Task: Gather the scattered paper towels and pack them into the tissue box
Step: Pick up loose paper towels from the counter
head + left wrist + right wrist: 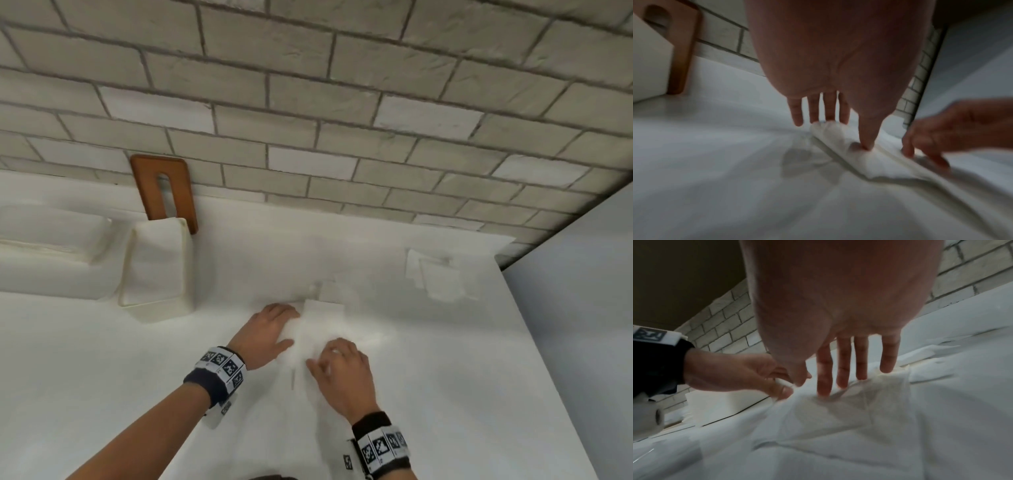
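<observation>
Head view: your left hand (265,334) and right hand (344,368) were both down on a bunch of paper towels (313,337) at approx 6 o'clock of the white table (102,377), w/ the towels lying between the two hands. The left fingers lay flat on the towels' left edge; the right ones pressed on the near end. The tissue box (156,267), cream w/ its mouth facing you, sat at 9 o'clock, well apart from the hands, and its wooden lid (164,192) leaned on the brick wall (342,102) behind it. A second pack of tissues (44,250) sat farther left. Two more loose towels (433,277) lay at 2 o'clock, near the table's far edge.

Left wrist view: your left hand's fingers (797,112) were straight and slightly spread, tips at the towels' (855,155) far end, thumb tip pressed into the middle. Nothing was gripped. Your right hand (953,126) came in at 3 o'clock, fingertips on the same bunch.

Right wrist view: your right hand's fingers (843,363) were straight and apart, tips pushing on the crumpled towels (849,402). Your left hand (735,373) sat at 9 o'clock, touching the towels' edge; blur, so you couldn't tell if it pinched.
</observation>
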The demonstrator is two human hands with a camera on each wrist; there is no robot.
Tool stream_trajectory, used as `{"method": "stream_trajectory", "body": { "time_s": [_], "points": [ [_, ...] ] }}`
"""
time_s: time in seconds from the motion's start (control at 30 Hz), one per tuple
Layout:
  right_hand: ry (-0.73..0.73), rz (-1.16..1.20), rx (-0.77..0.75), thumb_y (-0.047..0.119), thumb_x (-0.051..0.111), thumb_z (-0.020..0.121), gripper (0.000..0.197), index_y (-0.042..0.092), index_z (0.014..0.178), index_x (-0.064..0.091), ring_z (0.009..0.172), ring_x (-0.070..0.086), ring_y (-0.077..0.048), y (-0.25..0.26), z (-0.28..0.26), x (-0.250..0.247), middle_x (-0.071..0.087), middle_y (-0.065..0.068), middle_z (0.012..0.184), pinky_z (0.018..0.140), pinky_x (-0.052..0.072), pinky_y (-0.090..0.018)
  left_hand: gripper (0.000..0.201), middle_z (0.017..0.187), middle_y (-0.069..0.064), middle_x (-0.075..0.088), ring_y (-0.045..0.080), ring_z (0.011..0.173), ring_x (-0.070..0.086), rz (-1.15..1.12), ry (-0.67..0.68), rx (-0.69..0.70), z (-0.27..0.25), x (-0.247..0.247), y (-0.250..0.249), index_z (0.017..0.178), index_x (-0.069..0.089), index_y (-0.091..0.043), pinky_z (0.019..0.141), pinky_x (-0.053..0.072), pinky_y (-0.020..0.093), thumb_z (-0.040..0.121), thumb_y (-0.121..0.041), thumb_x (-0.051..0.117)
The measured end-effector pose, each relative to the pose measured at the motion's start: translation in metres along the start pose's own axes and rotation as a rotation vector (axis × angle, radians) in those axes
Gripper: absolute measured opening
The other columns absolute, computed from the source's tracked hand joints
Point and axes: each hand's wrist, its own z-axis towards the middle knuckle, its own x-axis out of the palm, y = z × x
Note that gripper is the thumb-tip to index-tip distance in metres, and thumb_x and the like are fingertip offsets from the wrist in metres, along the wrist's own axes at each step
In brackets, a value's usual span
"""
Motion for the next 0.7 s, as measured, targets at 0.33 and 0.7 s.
{"method": "stream_trajectory", "body": {
  "time_s": [0.33,0.7],
  "points": [
    [-0.042,0.571,0.419,0.031,0.08,0.093,0.041,0.026,0.118,0.049,0.095,0.069,-0.023,-0.006,0.055,-0.014,0.071,-0.001,0.104,0.083,0.06,-0.044,0.027,0.119,-0.002,0.067,0.025,0.122,0.06,0.234,-0.115,0.088,0.024,-0.001,-0.017,0.109,0.073,-0.022,0.13,0.021,0.044,0.088,-0.038,0.082],
    [-0.153,1.407,0.07,0.004,0.063,0.107,0.039,0.016,0.143,0.059,0.127,0.071,-0.027,-0.021,0.023,-0.168,0.074,-0.007,0.136,0.104,0.059,-0.044,0.022,0.063,-0.007,0.051,0.013,0.052,0.042,-0.603,-0.364,-0.097,-0.002,-0.084,-0.086,0.104,0.043,-0.019,0.055,0.039,0.031,0.106,-0.025,0.064]
  ]
}}
